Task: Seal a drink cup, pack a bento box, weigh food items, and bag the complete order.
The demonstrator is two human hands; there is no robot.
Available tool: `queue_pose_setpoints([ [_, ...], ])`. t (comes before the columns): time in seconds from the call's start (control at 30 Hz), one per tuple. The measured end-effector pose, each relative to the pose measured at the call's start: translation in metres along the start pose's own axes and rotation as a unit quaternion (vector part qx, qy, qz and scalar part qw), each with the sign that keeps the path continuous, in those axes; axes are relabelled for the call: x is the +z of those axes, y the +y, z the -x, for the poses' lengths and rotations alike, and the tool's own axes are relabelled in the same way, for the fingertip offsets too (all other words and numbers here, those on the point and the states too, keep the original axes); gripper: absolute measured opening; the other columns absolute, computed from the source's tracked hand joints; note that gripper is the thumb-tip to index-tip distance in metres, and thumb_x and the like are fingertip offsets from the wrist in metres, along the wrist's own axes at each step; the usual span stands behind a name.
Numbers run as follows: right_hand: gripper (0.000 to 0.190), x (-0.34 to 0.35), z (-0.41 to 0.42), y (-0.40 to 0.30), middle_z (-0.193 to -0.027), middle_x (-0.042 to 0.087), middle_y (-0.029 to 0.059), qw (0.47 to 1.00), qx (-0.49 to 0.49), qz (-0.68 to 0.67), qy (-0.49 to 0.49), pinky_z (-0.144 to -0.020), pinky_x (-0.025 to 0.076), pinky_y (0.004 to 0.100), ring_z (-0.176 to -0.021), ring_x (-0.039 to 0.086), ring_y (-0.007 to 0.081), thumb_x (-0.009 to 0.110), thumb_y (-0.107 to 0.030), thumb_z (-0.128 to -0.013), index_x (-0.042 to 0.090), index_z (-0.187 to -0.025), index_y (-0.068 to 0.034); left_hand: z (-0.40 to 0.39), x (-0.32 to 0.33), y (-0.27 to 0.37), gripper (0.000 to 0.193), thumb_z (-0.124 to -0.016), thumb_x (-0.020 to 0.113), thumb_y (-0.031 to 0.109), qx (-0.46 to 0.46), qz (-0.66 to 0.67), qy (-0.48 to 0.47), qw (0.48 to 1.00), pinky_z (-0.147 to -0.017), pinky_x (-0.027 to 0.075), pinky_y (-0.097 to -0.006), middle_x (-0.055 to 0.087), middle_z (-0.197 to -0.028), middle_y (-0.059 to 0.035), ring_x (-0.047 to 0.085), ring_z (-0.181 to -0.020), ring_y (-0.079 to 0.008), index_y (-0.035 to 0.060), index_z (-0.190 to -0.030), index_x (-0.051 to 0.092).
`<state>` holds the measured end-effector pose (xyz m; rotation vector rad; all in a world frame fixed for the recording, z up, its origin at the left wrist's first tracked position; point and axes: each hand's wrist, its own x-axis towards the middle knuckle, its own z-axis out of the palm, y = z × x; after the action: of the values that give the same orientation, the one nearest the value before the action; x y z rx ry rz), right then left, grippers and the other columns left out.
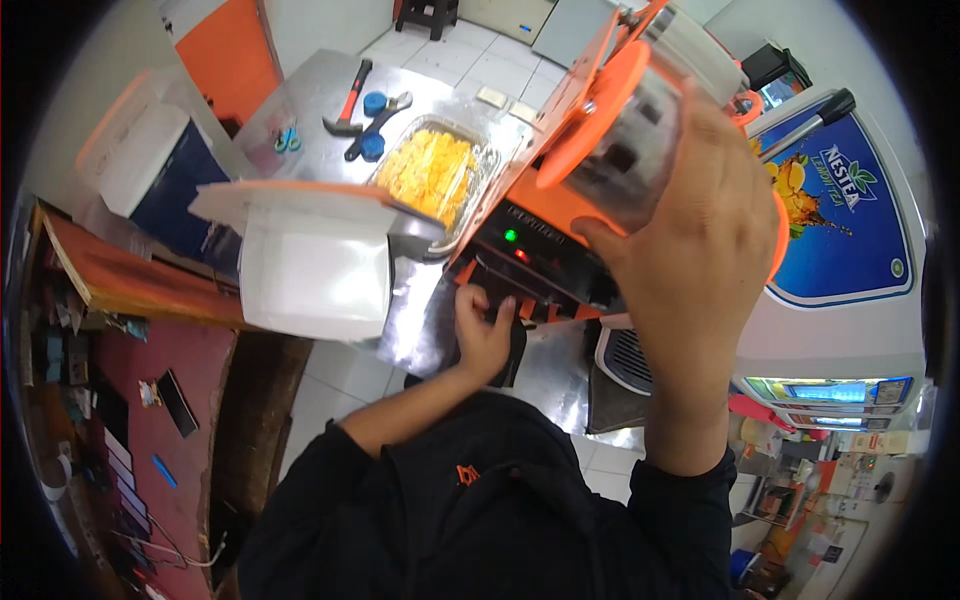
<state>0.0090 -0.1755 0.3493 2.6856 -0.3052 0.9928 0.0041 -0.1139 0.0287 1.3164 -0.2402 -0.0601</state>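
Observation:
An orange machine [577,196], apparently a cup sealer, stands before me. Its dark front panel [551,259] carries a green and a red light. On top sits a roll of clear film [637,139] with dark square marks, flanked by an orange disc [596,112]. My right hand [697,195] grips this roll from the right, thumb spread below it. Lower down, my left hand [486,330] is at the machine's front, fingers curled beside a dark part. Whether it holds that part is hidden.
Left of the machine are a foil tray [484,142] of yellow food, an open white box [315,274], a claw hammer [351,105], an adjustable wrench [386,116] and blue-handled scissors [286,139] on a metal table [319,79]. A drink dispenser [832,330] stands at the right.

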Motion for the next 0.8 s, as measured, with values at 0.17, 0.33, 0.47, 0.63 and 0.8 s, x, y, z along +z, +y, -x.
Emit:
queue_pose_setpoints([
  [0.17, 0.076, 0.010, -0.011, 0.016, -0.105, 0.060, 0.0156, 0.998, -0.027, 0.013, -0.048, -0.082, 0.045, 0.0415, -0.097, 0.058, 0.0330, 0.083, -0.012, -0.054, 0.051, -0.123, -0.001, -0.078, -0.018, 0.149, 0.027, -0.081, 0.064, 0.017, 0.444, 0.081, -0.019, 0.892, -0.075, 0.037, -0.0341, 0.049, -0.092, -0.0126, 0.045, -0.081, -0.0229, 0.0061, -0.090, 0.041],
  [0.33, 0.070, 0.009, -0.014, 0.022, -0.101, 0.059, 0.0163, 0.998, -0.040, 0.028, -0.026, -0.079, 0.045, 0.0420, -0.092, 0.057, 0.0340, 0.079, -0.014, -0.059, 0.050, -0.121, -0.001, -0.238, 0.032, 0.291, 0.026, -0.093, 0.060, 0.028, 0.387, -0.054, -0.098, 0.915, -0.060, 0.045, -0.0259, 0.054, -0.078, -0.0012, 0.048, -0.061, -0.0127, 0.0026, -0.087, 0.061],
  [0.47, 0.072, 0.011, -0.013, 0.016, -0.100, 0.057, 0.0167, 0.999, -0.020, 0.035, -0.020, -0.079, 0.043, 0.0428, -0.092, 0.057, 0.0339, 0.081, -0.017, -0.057, 0.050, -0.120, -0.001, -0.329, 0.129, 0.302, 0.047, -0.083, 0.064, 0.040, 0.259, -0.190, -0.213, 0.923, -0.073, 0.046, -0.0340, 0.061, -0.097, -0.0110, 0.055, -0.086, -0.0190, 0.0012, -0.109, 0.062],
  [0.63, 0.074, 0.012, -0.010, 0.014, -0.098, 0.057, 0.0150, 0.999, -0.015, 0.040, 0.015, -0.080, 0.043, 0.0428, -0.093, 0.057, 0.0321, 0.082, -0.022, -0.055, 0.051, -0.119, -0.001, -0.381, 0.196, 0.235, 0.093, -0.078, 0.048, 0.075, -0.111, -0.202, -0.349, 0.908, -0.097, 0.036, -0.0481, 0.049, -0.133, -0.0196, 0.042, -0.125, -0.0280, 0.0135, -0.147, 0.037],
  [0.8, 0.055, -0.001, -0.015, 0.021, -0.092, 0.061, 0.0167, 0.997, -0.018, -0.021, -0.078, -0.078, 0.044, 0.0432, -0.088, 0.060, 0.0296, 0.071, -0.021, -0.069, 0.054, -0.117, 0.000, -0.383, 0.193, 0.233, 0.079, -0.081, 0.046, 0.072, -0.096, -0.117, -0.480, 0.864, -0.076, 0.042, -0.0341, 0.058, -0.114, -0.0098, 0.052, -0.098, -0.0177, 0.0140, -0.135, 0.053],
])
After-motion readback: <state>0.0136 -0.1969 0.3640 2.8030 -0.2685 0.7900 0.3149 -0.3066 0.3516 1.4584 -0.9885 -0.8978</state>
